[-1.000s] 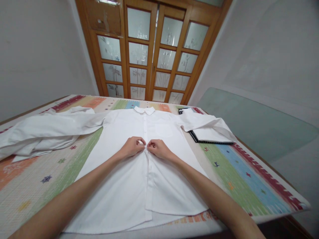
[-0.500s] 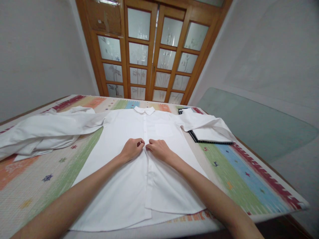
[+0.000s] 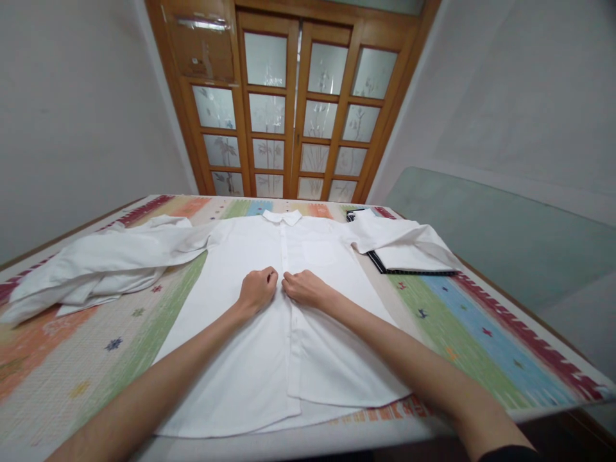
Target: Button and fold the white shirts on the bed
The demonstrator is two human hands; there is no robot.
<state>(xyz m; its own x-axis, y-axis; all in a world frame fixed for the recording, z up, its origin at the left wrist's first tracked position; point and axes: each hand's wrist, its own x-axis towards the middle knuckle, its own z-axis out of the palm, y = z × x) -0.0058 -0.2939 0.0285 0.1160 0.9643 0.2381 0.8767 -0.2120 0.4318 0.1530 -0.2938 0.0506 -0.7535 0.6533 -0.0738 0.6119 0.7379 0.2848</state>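
Pinching the same shirt placket [image 3: 291, 333] still.

Home room: wooden glazed doors [image 3: 293, 115], patterned tablecloth [image 3: 462, 314].

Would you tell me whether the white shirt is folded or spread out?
Spread out: the white shirt lies flat, front up, sleeves to either side.

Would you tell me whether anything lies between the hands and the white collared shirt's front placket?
Nothing visible does: the left hand and right hand both pinch the white collared shirt directly at its front placket, fingertips nearly meeting.
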